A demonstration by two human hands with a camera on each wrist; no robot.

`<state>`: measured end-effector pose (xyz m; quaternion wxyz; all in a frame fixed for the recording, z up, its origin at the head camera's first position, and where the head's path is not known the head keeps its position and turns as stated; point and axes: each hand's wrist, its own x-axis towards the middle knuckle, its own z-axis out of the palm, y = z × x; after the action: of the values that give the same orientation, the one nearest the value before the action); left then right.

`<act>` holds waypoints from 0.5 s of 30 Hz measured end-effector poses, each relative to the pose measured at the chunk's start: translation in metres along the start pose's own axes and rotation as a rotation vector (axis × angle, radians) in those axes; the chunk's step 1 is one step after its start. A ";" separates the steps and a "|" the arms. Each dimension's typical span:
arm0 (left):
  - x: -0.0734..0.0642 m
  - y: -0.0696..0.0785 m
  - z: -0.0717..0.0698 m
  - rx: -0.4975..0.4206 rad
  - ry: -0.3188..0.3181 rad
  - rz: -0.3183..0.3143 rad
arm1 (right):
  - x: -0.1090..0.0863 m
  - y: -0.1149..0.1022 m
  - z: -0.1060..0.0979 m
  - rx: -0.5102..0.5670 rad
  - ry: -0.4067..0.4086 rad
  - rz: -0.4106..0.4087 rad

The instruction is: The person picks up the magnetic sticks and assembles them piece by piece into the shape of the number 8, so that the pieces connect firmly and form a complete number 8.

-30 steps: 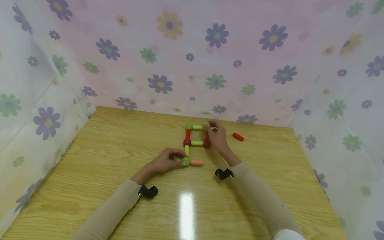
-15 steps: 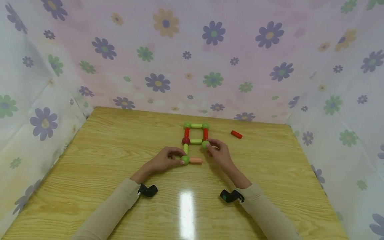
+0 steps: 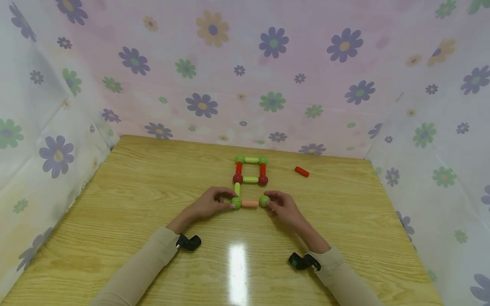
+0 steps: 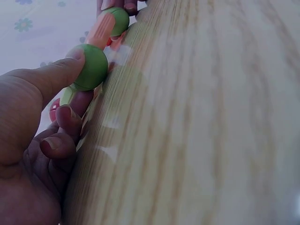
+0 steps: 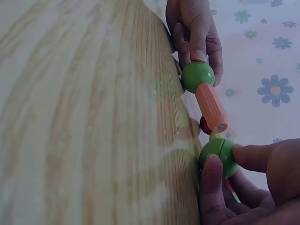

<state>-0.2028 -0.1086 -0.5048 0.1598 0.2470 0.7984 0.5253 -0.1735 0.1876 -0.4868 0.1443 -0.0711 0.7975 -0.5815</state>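
My left hand (image 3: 209, 207) pinches a green ball (image 4: 91, 67) between thumb and fingers at the near left corner of a magnetic stick-and-ball frame. An orange rod (image 3: 250, 203) extends rightward from that ball. With thumb and fingers, my right hand (image 3: 285, 208) holds another green ball (image 5: 219, 156) just beyond the rod's free end; a small gap seems to separate them. Behind, a yellow-green rod (image 3: 237, 189) runs up to a red ball (image 3: 237, 178). The square there has a second red ball (image 3: 263, 180), red side rods, yellow-green rods and two green balls at the far corners.
A loose red rod (image 3: 302, 171) lies on the wooden table (image 3: 153, 170), right of the square. Flower-printed cloth (image 3: 229, 85) rises behind the table and at both sides. Each wrist carries a small black camera (image 3: 190, 242).
My right hand has come toward me from the square's far right corner, carrying a green ball past the red ball to the orange rod's end. My left hand has kept its grip in place.
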 end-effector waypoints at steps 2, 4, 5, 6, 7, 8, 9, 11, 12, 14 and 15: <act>0.000 0.001 0.000 0.000 0.000 0.003 | 0.000 0.002 -0.001 -0.007 -0.012 -0.008; 0.000 0.001 0.000 -0.001 0.000 0.006 | 0.000 0.003 -0.002 -0.014 -0.031 -0.024; 0.000 0.001 0.000 -0.001 -0.001 0.006 | -0.001 0.004 -0.002 -0.014 -0.038 -0.031; -0.001 0.001 0.000 -0.003 -0.001 0.006 | -0.001 0.004 -0.003 -0.012 -0.045 -0.037; -0.001 0.001 0.000 -0.005 0.000 0.006 | -0.001 0.005 -0.004 -0.005 -0.049 -0.037; -0.001 0.001 0.000 -0.007 0.001 0.009 | -0.001 0.005 -0.004 0.000 -0.059 -0.046; -0.001 0.001 0.000 -0.010 0.001 0.008 | -0.002 0.005 -0.005 0.001 -0.066 -0.051; -0.001 0.000 0.000 -0.017 0.002 0.010 | -0.003 0.005 -0.006 0.004 -0.078 -0.060; -0.001 0.000 0.000 -0.020 0.003 0.010 | -0.003 0.005 -0.006 0.003 -0.082 -0.062; -0.001 0.000 0.001 -0.016 0.005 0.010 | -0.004 0.006 -0.007 -0.001 -0.090 -0.067; -0.002 0.000 0.001 -0.012 0.007 0.006 | -0.005 0.006 -0.007 0.000 -0.092 -0.063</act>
<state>-0.2010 -0.1087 -0.5052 0.1571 0.2465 0.7950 0.5315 -0.1707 0.1976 -0.4900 0.1623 -0.1229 0.7873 -0.5819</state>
